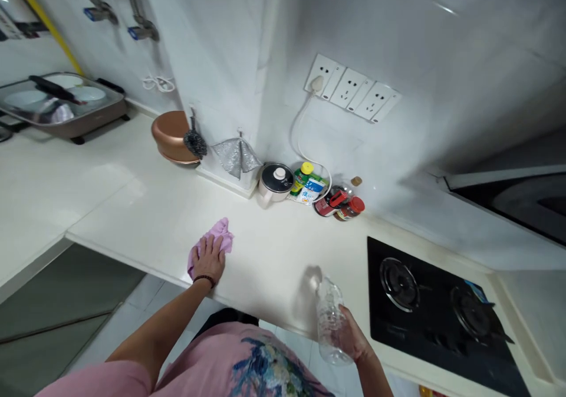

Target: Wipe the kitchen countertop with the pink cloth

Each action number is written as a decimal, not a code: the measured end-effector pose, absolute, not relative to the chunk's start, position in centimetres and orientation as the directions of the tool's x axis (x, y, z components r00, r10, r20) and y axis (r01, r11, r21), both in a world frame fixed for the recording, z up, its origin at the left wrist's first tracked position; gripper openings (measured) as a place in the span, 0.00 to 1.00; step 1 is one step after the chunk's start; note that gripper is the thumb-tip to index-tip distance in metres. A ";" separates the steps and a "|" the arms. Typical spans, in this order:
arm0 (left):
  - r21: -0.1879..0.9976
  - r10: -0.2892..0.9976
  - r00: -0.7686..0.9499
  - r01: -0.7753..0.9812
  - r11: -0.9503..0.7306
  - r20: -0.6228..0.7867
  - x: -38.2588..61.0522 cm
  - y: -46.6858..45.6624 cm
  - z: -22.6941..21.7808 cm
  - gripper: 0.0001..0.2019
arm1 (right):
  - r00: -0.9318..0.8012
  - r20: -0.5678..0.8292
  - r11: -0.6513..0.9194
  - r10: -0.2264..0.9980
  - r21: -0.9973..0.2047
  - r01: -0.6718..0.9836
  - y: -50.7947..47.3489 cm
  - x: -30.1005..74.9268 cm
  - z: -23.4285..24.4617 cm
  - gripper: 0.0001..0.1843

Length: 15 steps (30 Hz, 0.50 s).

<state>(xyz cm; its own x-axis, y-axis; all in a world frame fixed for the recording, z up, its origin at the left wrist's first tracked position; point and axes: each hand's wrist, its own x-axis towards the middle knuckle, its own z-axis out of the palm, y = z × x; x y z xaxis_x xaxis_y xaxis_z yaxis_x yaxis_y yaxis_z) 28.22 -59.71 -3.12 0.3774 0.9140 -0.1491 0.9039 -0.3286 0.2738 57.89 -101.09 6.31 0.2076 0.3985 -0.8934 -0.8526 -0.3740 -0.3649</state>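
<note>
My left hand (209, 261) lies flat with fingers stretched over a pink cloth (223, 232), pressing it to the white countertop (265, 249) near the front edge. A dark beaded bracelet circles that wrist. My right hand (354, 337) is wrapped around a clear plastic bottle (329, 314), held tilted over the counter's front edge, left of the black gas stove. The bottle is see-through, and I cannot tell whether there is any liquid in it. Part of the cloth is hidden under my left palm.
Along the wall stand a small lidded pot (275, 183), a yellow-capped bottle (302, 176), a red-lidded jar (351, 208) and a copper-coloured pan (172, 137). The gas stove (424, 302) lies at the right. A glass-lidded electric pan (79, 117) sits at far left.
</note>
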 end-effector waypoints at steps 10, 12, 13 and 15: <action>0.242 0.906 0.403 0.899 -0.365 -0.127 28.6 -59.2 -3.1 0.31 | 0.572 -0.767 -0.203 0.291 -0.633 -0.747 -105.1 54.3 4.6 0.34; 0.239 0.903 0.407 0.899 -0.368 -0.138 28.8 -59.0 -3.0 0.31 | 0.621 -0.726 -0.199 0.296 -0.683 -0.703 -105.7 54.5 5.0 0.37; 0.236 0.902 0.408 0.899 -0.369 -0.143 28.9 -58.9 -2.9 0.31 | 0.612 -0.732 -0.194 0.300 -0.675 -0.712 -105.9 54.5 5.1 0.38; 0.230 0.900 0.411 0.899 -0.373 -0.147 29.1 -58.8 -2.9 0.31 | 0.530 -0.785 -0.164 0.320 -0.597 -0.786 -106.4 54.2 5.0 0.36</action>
<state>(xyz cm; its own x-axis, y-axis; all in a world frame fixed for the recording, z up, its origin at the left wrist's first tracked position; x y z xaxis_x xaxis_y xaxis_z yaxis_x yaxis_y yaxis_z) 29.05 -58.77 -2.89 0.4112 0.8996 -0.1474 0.8988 -0.3732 0.2299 54.22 -106.43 4.97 0.5299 0.3205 -0.7852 -0.7855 -0.1635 -0.5968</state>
